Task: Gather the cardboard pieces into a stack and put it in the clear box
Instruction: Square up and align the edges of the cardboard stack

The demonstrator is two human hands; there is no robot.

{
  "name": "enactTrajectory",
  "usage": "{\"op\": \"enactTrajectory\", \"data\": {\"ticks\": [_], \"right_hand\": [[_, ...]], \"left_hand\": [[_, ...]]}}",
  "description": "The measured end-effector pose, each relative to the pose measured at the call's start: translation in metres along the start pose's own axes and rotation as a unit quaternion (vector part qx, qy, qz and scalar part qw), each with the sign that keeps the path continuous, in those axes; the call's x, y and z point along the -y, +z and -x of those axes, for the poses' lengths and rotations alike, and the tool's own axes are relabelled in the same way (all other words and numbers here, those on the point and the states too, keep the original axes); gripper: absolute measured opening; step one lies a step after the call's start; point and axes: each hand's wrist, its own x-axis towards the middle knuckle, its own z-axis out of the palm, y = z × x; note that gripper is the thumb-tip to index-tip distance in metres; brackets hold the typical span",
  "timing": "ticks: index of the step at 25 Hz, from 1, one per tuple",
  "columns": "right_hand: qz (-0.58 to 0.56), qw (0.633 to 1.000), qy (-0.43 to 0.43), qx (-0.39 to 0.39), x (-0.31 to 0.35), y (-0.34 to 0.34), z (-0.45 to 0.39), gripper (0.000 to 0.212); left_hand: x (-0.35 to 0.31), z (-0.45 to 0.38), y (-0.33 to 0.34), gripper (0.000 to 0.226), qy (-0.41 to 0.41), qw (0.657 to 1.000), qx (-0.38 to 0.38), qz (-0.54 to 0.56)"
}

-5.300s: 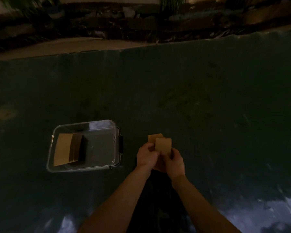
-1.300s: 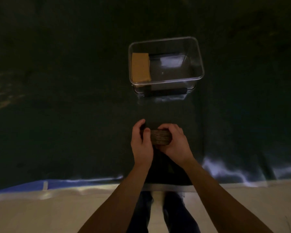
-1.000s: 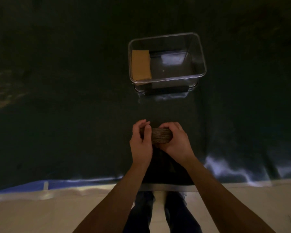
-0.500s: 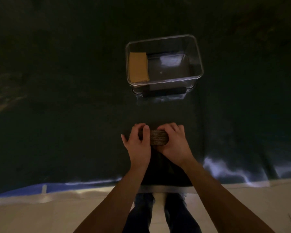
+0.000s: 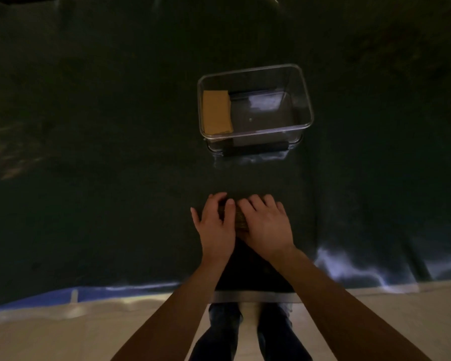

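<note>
Both hands, left and right, clamped around the cardboard stack on the dark counter, clear box straight ahead, well apart, long axis crosswise, right slightly nearer.

A dark sheet-covered table carries a clear box at twelve o'clock and a cardboard stack at six o'clock near its front edge, well apart.

Our forearms are bare, with no sleeves reaching them, and our left hand and right hand wear nothing; our trousers are dark.
</note>
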Motion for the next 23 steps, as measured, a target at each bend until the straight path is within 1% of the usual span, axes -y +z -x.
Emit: {"op": "enactTrajectory", "data": {"ticks": [1,2,4,5,7,8,9,10,11,12,13,15,17,19,21,23], "right_hand": [[-0.001,1.000,-0.001,0.005,-0.001,0.000,0.000,0.048],[-0.004,1.000,-0.001,0.009,-0.002,0.000,0.000,0.049],[-0.007,1.000,-0.002,0.014,-0.003,-0.001,0.000,0.050],[-0.009,1.000,-0.003,0.017,-0.002,-0.002,0.000,0.051],[-0.013,1.000,-0.004,0.018,-0.002,-0.002,0.000,0.051],[-0.012,1.000,-0.004,0.015,-0.002,-0.002,-0.001,0.052],[-0.010,1.000,-0.004,0.013,-0.003,-0.002,-0.001,0.054],[-0.008,1.000,-0.004,0.009,-0.004,-0.002,-0.001,0.056],[-0.009,1.000,-0.005,0.004,-0.004,0.000,0.000,0.057],[-0.011,1.000,-0.005,0.002,-0.005,0.001,0.000,0.058],[-0.015,1.000,-0.004,0.001,-0.004,0.002,0.001,0.057],[-0.023,1.000,-0.001,-0.001,-0.003,0.002,0.001,0.052],[-0.025,1.000,0.010,-0.010,-0.003,0.002,0.000,0.048],[-0.041,0.999,0.016,-0.021,-0.002,0.002,-0.001,0.043],[-0.091,0.995,0.021,-0.033,-0.002,0.001,0.001,0.041],[-0.168,0.983,0.055,-0.048,-0.009,0.002,0.009,0.050]], "left_hand": [[0.002,0.000,-0.007,0.032,-0.010,0.999,-0.006,0.038],[0.003,0.001,-0.015,0.039,-0.032,0.994,-0.033,0.099],[0.001,0.010,-0.021,0.047,-0.091,0.966,-0.091,0.223],[0.000,0.016,-0.018,0.050,-0.113,0.958,-0.086,0.250],[-0.002,0.026,-0.012,0.049,-0.139,0.955,0.003,0.261],[-0.003,0.027,-0.013,0.048,-0.141,0.950,0.035,0.277],[-0.001,0.026,-0.014,0.048,-0.133,0.943,0.041,0.304],[0.001,0.024,-0.017,0.048,-0.121,0.938,0.027,0.323],[0.001,0.023,-0.019,0.049,-0.114,0.937,0.009,0.330],[0.001,0.023,-0.019,0.050,-0.109,0.940,0.007,0.324],[0.000,0.026,-0.017,0.053,-0.103,0.949,0.029,0.297],[0.000,0.030,-0.013,0.061,-0.086,0.971,0.076,0.208],[0.001,0.028,-0.010,0.065,-0.065,0.980,0.088,0.163],[-0.002,0.026,-0.007,0.061,-0.067,0.983,0.055,0.164],[-0.013,0.026,0.003,0.045,-0.091,0.981,0.003,0.174],[-0.018,0.028,0.011,0.033,-0.099,0.979,-0.028,0.173]]}}
